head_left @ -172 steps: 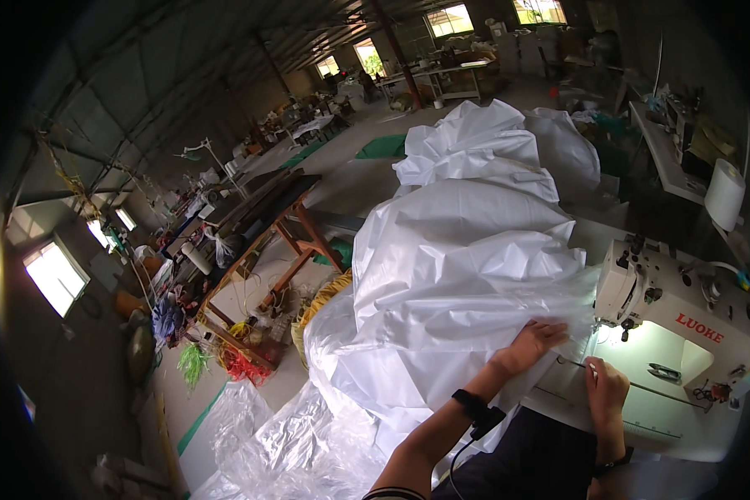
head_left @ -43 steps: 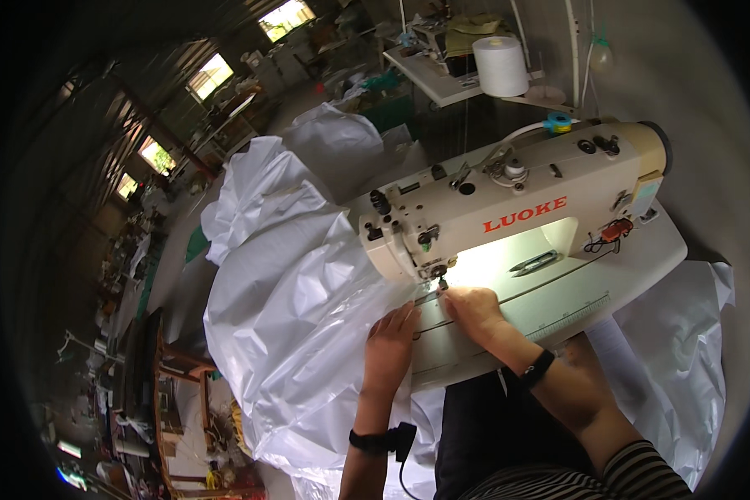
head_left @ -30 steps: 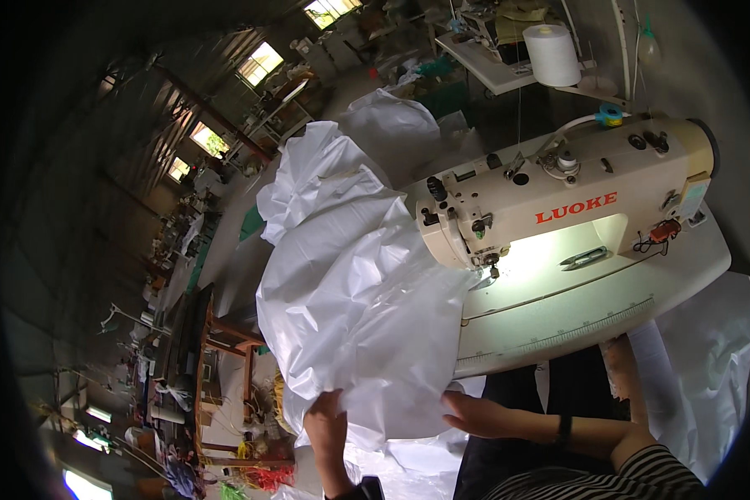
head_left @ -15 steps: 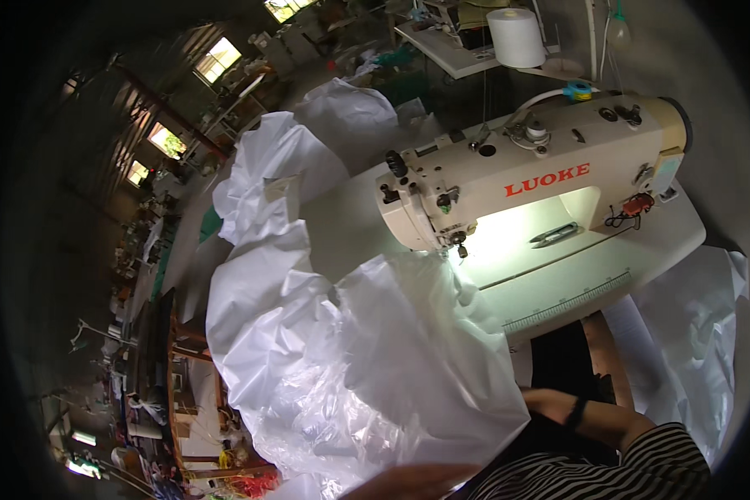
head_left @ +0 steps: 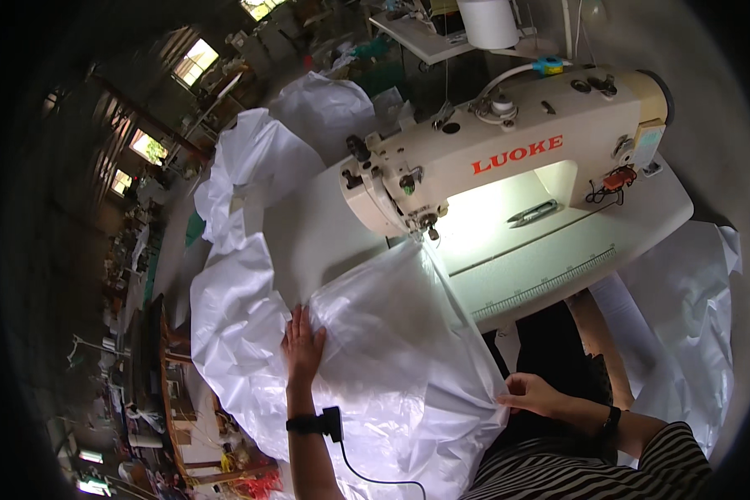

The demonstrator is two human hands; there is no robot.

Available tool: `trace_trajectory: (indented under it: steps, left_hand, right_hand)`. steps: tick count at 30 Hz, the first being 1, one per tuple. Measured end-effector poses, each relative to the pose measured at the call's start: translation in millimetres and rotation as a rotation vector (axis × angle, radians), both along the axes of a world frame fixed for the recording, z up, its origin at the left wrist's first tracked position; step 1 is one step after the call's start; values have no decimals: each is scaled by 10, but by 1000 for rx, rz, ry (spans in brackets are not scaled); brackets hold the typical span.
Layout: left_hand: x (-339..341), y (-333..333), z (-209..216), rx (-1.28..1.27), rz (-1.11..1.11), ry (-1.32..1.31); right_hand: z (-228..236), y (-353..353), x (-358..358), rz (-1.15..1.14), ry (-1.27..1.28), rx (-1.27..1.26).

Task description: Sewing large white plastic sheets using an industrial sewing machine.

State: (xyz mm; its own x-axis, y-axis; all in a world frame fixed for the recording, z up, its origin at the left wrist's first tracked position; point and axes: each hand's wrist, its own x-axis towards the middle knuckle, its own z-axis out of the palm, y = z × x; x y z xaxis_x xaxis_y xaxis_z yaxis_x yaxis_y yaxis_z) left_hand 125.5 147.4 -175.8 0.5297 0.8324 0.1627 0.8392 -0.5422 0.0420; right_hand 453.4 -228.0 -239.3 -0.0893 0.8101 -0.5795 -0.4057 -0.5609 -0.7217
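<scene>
A large, shiny white plastic sheet [head_left: 383, 358] spreads over the sewing table and down toward my lap. Its far corner reaches under the needle area of a cream sewing machine [head_left: 508, 158]. On the sheet's left part lies my left hand [head_left: 303, 346], palm down with the fingers stretched out; it wears a black wrist strap with a small box and a cable. My right hand [head_left: 532, 393] pinches the sheet's right edge near my body, thumb and fingers closed on it.
Thread snips [head_left: 533, 213] lie on the lit machine bed under the arm. More white sheeting [head_left: 683, 308] hangs at the right. A white thread cone [head_left: 487, 23] stands behind the machine. Bunched sheeting [head_left: 250, 175] covers the table's left side.
My left hand has come up from the lower edge onto the sheet. The right hand, hidden before, now shows gripping the edge. Near the needle the sheet lies smoother. The view has shifted slightly.
</scene>
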Motion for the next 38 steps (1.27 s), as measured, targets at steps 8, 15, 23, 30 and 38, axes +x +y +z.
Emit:
trace_trajectory:
  steps: [8, 15, 23, 30, 38]
  left_hand:
    - [-40, 46, -31, 49, -9, -37]
    - [-36, 87, 27, 40, -35, -72]
    - [77, 100, -10, -1, -32, -120]
    - [-222, 235, -135, -53, -206, -262]
    - [-134, 275, -118, 7, -166, -166]
  right_hand:
    - [615, -326, 129, 466, 149, -124]
    - [707, -272, 413, 83, -878, 286]
    - [513, 833, -708, 134, 156, 237]
    - [675, 658, -700, 227, 208, 355]
    - [418, -743, 39, 101, -265, 36]
